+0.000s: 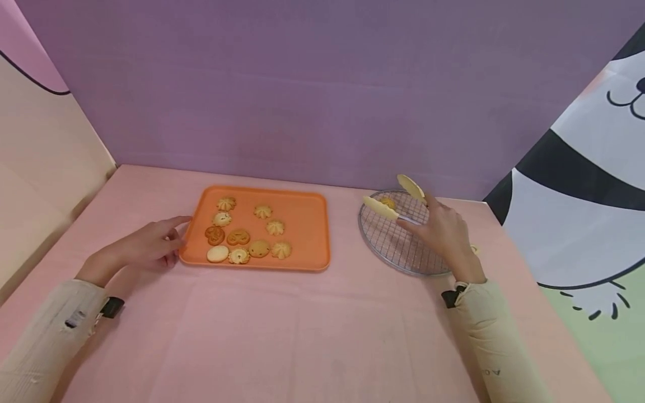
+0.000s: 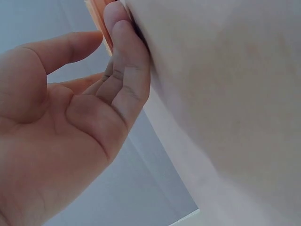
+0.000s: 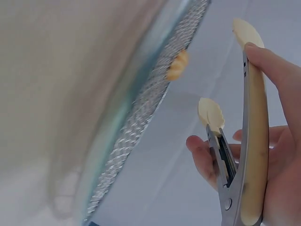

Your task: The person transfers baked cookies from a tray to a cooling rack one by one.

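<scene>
Your right hand (image 1: 445, 232) grips yellow-tipped tongs (image 3: 244, 141), their tips spread apart over a round wire rack (image 1: 398, 246), where one cookie (image 1: 387, 202) lies near the far rim. Your left hand (image 1: 146, 246) rests relaxed, fingers straight, touching the left edge of an orange tray (image 1: 302, 224) holding eleven cookies. Keep steadying that tray, and lift the open tongs straight up so they clear the cookie without nudging it.

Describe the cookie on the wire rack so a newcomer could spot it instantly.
Start at the round wire rack on the pink table, right of the orange tray. One small golden cookie lies near the rack's far edge, between the open tongs in the right hand. It alone is off the tray.
</scene>
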A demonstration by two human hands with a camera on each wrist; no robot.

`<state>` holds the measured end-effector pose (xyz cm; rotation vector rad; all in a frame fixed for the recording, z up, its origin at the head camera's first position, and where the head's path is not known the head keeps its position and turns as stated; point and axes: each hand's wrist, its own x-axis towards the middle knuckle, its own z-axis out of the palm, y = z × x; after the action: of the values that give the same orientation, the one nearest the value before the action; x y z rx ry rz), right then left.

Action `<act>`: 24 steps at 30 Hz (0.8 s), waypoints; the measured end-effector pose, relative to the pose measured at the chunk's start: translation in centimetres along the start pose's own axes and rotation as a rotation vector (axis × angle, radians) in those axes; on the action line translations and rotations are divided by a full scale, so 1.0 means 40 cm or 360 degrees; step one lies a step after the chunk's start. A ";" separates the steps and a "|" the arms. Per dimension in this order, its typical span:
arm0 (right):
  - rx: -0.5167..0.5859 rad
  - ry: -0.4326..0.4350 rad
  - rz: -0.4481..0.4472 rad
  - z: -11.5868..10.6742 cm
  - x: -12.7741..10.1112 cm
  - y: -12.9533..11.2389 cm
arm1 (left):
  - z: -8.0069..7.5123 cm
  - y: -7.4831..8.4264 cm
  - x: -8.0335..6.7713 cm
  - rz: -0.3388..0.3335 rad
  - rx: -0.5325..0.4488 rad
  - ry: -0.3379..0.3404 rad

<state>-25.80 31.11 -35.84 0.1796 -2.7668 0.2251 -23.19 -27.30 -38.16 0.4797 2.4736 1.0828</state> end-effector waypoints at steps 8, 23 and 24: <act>0.0063 -0.0065 -0.0068 -0.033 -0.010 -0.067 | 0.000 0.003 0.000 0.0003 0.0065 -0.0003; 0.0082 -0.0058 -0.0318 -0.051 -0.040 -0.183 | 0.003 0.006 0.001 0.0010 0.0110 0.0025; 0.0097 -0.0055 -0.0330 -0.053 -0.043 -0.191 | 0.004 0.006 0.001 0.0009 0.0115 0.0025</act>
<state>-22.31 24.16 -33.50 0.4870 -2.7509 0.2545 -23.12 -27.03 -38.06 0.5016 2.5338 1.0060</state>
